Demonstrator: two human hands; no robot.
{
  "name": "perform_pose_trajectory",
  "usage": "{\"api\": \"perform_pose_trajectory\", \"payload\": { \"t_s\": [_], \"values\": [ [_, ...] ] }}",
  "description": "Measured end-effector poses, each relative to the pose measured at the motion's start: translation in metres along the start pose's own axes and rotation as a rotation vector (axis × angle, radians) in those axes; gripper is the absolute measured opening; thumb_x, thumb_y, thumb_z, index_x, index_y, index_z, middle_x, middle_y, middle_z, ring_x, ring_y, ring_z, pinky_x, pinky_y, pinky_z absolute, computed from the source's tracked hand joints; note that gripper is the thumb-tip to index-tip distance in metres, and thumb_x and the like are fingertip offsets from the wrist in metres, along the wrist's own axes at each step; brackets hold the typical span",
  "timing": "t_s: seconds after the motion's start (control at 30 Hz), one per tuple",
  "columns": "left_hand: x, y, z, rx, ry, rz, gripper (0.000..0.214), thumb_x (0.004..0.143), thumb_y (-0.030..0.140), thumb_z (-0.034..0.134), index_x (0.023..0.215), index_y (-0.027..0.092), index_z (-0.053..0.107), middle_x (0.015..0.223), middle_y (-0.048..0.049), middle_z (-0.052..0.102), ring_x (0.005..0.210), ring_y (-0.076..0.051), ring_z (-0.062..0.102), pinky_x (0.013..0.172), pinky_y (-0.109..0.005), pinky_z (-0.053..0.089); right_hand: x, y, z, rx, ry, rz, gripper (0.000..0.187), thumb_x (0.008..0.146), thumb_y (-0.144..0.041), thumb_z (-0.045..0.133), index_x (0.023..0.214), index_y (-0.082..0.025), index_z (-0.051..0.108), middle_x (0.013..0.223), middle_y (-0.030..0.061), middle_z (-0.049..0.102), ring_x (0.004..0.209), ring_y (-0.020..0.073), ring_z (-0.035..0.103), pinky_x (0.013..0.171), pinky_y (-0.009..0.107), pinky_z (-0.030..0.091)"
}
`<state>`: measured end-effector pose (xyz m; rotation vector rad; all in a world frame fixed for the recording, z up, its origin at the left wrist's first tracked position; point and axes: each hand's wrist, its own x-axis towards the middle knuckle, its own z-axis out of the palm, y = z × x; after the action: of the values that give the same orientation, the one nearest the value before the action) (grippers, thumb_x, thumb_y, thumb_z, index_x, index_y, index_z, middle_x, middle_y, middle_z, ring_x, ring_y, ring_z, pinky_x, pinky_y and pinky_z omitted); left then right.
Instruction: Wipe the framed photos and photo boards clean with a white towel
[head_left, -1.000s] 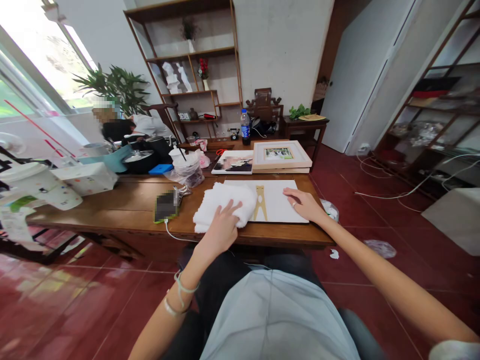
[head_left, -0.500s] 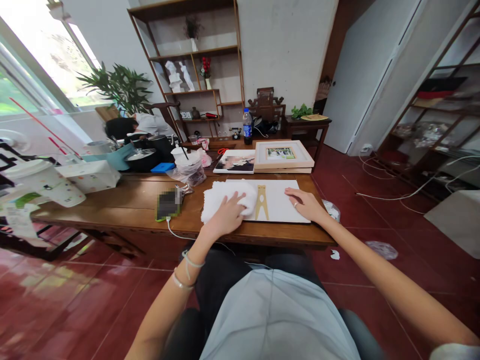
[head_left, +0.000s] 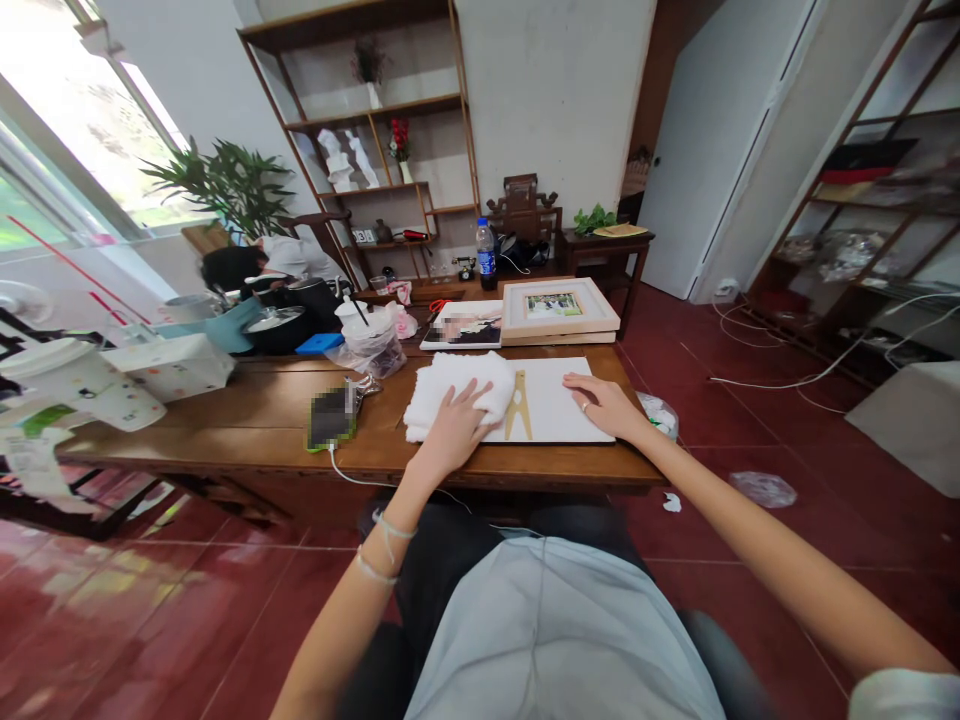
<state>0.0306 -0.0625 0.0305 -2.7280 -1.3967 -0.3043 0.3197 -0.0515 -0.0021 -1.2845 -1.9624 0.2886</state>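
Note:
My left hand (head_left: 457, 425) rests on a folded white towel (head_left: 435, 385), fingers spread over its right half. The towel lies across the left part of a white board (head_left: 551, 390) with a dark lower edge. A gold A-shaped strip (head_left: 518, 405) runs down the board, just right of the towel. Flat on the board's right side is my right hand (head_left: 604, 405), fingers extended, wearing a ring and gripping nothing. The board's left part is hidden beneath the towel.
Behind the board are a framed picture (head_left: 559, 305) and a photo panel (head_left: 461, 327). A phone (head_left: 330, 415) on a white cable lies left. Farther left stand a plastic-wrapped cup (head_left: 364, 330), a blue box (head_left: 319, 344) and a large paper cup (head_left: 82, 380). A bottle (head_left: 487, 255) stands behind.
The view has shifted slightly. Under my left hand, the towel has slid a little right and away from me over the board. My right hand stays in place on the board.

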Motion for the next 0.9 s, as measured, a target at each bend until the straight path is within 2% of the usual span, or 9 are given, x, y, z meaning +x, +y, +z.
{"api": "perform_pose_trajectory", "payload": {
  "t_s": [0.1, 0.17, 0.33, 0.5, 0.6, 0.77, 0.9],
  "values": [
    [-0.033, 0.019, -0.004, -0.007, 0.035, 0.009, 0.031, 0.095, 0.03, 0.039, 0.092, 0.019, 0.069, 0.15, -0.0016, 0.035, 0.142, -0.025, 0.022, 0.115, -0.049, 0.018, 0.0, 0.001, 0.001, -0.014, -0.004, -0.002, 0.033, 0.081, -0.014, 0.051, 0.107, -0.023, 0.07, 0.121, 0.0039, 0.066, 0.118, 0.0226, 0.058, 0.106, 0.041, 0.041],
    [-0.047, 0.028, -0.005, -0.022, 0.035, 0.011, 0.03, 0.095, 0.03, 0.04, 0.091, 0.019, 0.068, 0.15, -0.0006, 0.035, 0.142, -0.025, 0.022, 0.116, -0.048, 0.018, 0.0, 0.001, 0.001, -0.031, -0.007, -0.006, 0.033, 0.082, -0.015, 0.05, 0.107, -0.022, 0.07, 0.122, 0.0042, 0.065, 0.118, 0.022, 0.057, 0.107, 0.04, 0.041],
    [-0.046, 0.032, -0.004, -0.069, 0.045, 0.01, 0.031, 0.095, 0.031, 0.039, 0.095, 0.018, 0.067, 0.149, -0.0027, 0.036, 0.142, -0.025, 0.023, 0.116, -0.048, 0.019, 0.0, 0.001, 0.001, -0.046, -0.008, -0.014, 0.033, 0.082, -0.014, 0.049, 0.107, -0.02, 0.069, 0.121, 0.006, 0.066, 0.118, 0.0227, 0.058, 0.106, 0.041, 0.041],
    [-0.016, 0.02, -0.004, -0.112, 0.013, 0.012, 0.036, 0.097, 0.036, 0.034, 0.106, 0.017, 0.064, 0.147, -0.0069, 0.04, 0.141, -0.024, 0.024, 0.115, -0.047, 0.02, 0.0, 0.001, 0.001, -0.026, -0.002, -0.016, 0.033, 0.081, -0.014, 0.05, 0.107, -0.021, 0.07, 0.121, 0.005, 0.066, 0.118, 0.0231, 0.057, 0.106, 0.042, 0.041],
    [0.017, 0.011, 0.0, -0.118, -0.024, 0.004, 0.041, 0.098, 0.04, 0.032, 0.114, 0.016, 0.061, 0.146, -0.0097, 0.041, 0.141, -0.026, 0.024, 0.114, -0.048, 0.019, 0.0, 0.001, 0.002, -0.021, -0.002, -0.012, 0.033, 0.081, -0.014, 0.05, 0.107, -0.02, 0.07, 0.12, 0.0057, 0.066, 0.118, 0.0235, 0.057, 0.107, 0.041, 0.04],
    [0.071, 0.004, 0.01, -0.085, -0.019, -0.062, 0.043, 0.098, 0.04, 0.031, 0.124, 0.016, 0.054, 0.151, -0.0113, 0.032, 0.142, -0.029, 0.02, 0.113, -0.052, 0.019, 0.0, 0.0, 0.0, -0.016, -0.002, -0.015, 0.033, 0.081, -0.014, 0.05, 0.107, -0.02, 0.07, 0.121, 0.0065, 0.065, 0.118, 0.0239, 0.057, 0.107, 0.042, 0.04],
    [0.083, 0.011, 0.009, -0.051, -0.057, -0.082, 0.042, 0.099, 0.038, 0.029, 0.122, 0.015, 0.055, 0.149, -0.0125, 0.036, 0.141, -0.03, 0.022, 0.112, -0.054, 0.02, 0.001, 0.0, 0.0, -0.04, -0.02, -0.005, 0.033, 0.082, -0.013, 0.049, 0.107, -0.018, 0.07, 0.122, 0.0081, 0.064, 0.119, 0.0235, 0.056, 0.107, 0.041, 0.039]
  ]
}}
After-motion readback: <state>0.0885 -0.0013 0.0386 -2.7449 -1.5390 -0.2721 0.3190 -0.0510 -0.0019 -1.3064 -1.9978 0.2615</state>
